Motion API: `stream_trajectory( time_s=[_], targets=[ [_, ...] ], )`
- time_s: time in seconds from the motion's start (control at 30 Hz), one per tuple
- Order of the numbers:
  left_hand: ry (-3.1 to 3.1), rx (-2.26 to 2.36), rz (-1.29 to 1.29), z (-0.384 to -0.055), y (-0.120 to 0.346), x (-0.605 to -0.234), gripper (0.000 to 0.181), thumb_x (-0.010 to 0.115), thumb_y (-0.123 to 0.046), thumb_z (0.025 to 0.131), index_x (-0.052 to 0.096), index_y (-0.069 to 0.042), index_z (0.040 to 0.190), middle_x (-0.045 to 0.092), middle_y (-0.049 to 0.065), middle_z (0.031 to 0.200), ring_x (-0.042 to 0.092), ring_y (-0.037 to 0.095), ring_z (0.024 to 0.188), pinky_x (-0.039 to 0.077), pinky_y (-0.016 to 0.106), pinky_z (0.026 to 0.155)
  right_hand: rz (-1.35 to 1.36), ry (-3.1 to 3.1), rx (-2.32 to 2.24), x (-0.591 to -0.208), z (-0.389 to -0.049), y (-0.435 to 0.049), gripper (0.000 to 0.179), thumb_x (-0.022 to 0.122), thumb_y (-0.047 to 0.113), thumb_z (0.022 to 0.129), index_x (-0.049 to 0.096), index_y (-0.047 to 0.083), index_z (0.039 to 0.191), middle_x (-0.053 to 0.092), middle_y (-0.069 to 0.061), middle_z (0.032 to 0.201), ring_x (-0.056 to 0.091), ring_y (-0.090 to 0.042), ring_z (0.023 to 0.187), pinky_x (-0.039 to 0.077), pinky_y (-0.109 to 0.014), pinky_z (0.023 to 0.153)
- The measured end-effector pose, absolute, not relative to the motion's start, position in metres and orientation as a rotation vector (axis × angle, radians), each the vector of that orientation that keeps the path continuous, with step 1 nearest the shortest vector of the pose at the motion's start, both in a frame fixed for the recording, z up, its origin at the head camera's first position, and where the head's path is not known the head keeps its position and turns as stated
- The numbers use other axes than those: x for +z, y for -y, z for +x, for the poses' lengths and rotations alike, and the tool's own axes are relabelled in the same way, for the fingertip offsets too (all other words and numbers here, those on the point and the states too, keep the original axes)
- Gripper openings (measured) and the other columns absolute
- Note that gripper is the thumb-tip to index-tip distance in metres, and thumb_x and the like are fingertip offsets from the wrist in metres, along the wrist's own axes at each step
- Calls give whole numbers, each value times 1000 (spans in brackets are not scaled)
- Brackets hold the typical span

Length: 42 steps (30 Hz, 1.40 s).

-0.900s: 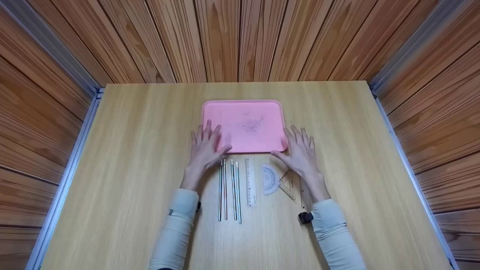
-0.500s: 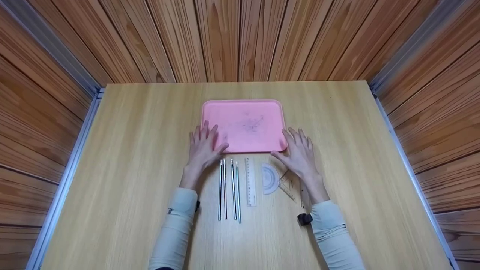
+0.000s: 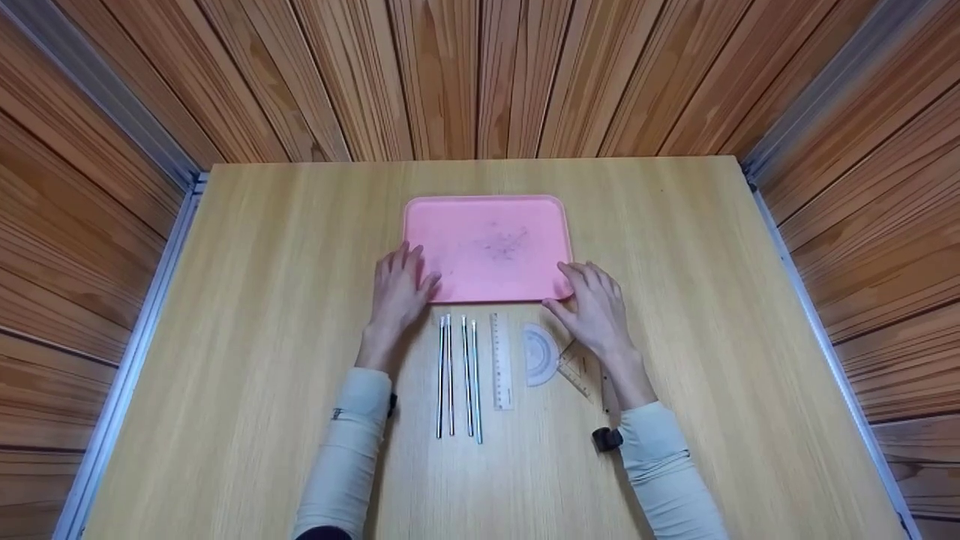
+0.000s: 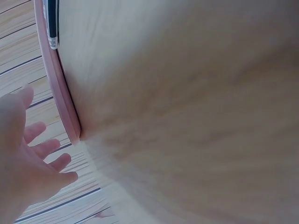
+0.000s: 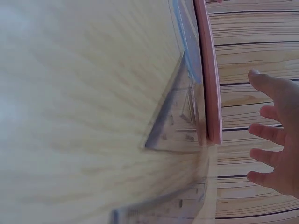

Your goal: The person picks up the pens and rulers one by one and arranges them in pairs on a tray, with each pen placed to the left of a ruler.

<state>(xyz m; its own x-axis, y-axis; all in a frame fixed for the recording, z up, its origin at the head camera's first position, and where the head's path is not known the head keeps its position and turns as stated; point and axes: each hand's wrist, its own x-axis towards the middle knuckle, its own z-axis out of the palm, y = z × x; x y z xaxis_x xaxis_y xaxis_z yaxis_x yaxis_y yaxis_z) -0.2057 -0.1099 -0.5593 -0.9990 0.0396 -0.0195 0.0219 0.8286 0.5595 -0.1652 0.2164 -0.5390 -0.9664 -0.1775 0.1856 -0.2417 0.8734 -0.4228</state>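
A pink tray [image 3: 487,281] with dark smudges lies flat on the table. Over its near left corner is my left hand [image 3: 394,294], fingers relaxed and slightly bent, the thumb close to the front rim. My right hand [image 3: 598,311] is at the near right corner, its fingertips overlapping the rim in the head view. Both wrist views show loose, spread fingers with nothing in them, left hand [image 4: 32,154] and right hand [image 5: 278,135] alike. Between the forearms lie several slim pencils [image 3: 439,382], a clear ruler [image 3: 502,367], a protractor [image 3: 540,356] and a set square [image 3: 574,371].
Partly covered by the right wrist is another clear measuring tool [image 3: 605,394]. The wooden table [image 3: 277,315] ends at a plank wall [image 3: 480,82] behind the tray. Metal rails [image 3: 124,360] run along the sides.
My left hand has drifted slightly left and its fingers have drawn closer together. The right hand's fingers have bent a little at the tray corner. The tools on the table stay put.
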Motion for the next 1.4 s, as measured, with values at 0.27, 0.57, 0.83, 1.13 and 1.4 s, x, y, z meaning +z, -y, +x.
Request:
stream_trajectory(
  time_s=[0.27,0.57,0.83,1.13,1.4],
  targets=[
    [-2936,945,-31,-212,116,-560,63,55,-40,100,35,-14,154,23,14,164,21,36,149,21,53,120,394,2840,684,-535,-162,-210,61,70,43,90,55,11,140,56,-14,137,44,-36,133,27,-56,113],
    [-2939,992,-50,-216,119,-562,59,56,-33,101,39,-10,152,28,18,161,27,36,148,24,51,119,451,2818,679,-534,-157,-199,56,70,41,91,57,12,138,59,-12,134,48,-34,129,31,-54,110],
    [-2971,994,-67,-222,124,-565,57,56,-30,101,41,-3,149,32,22,158,29,37,147,24,50,120,510,2814,666,-534,-151,-187,55,69,42,92,58,14,138,61,-10,131,50,-31,126,35,-50,107],
    [-3016,984,-92,-225,130,-568,47,51,-27,103,49,0,141,38,24,154,31,39,146,16,58,120,535,2851,637,-534,-145,-172,54,67,44,92,57,17,138,62,-6,129,52,-27,123,37,-47,106],
    [-3003,902,-113,-225,133,-570,44,47,-25,105,50,-1,141,37,24,155,29,41,146,12,64,118,630,2813,610,-534,-143,-163,50,67,42,93,60,16,135,65,-6,123,55,-27,116,41,-45,102]
  ],
)
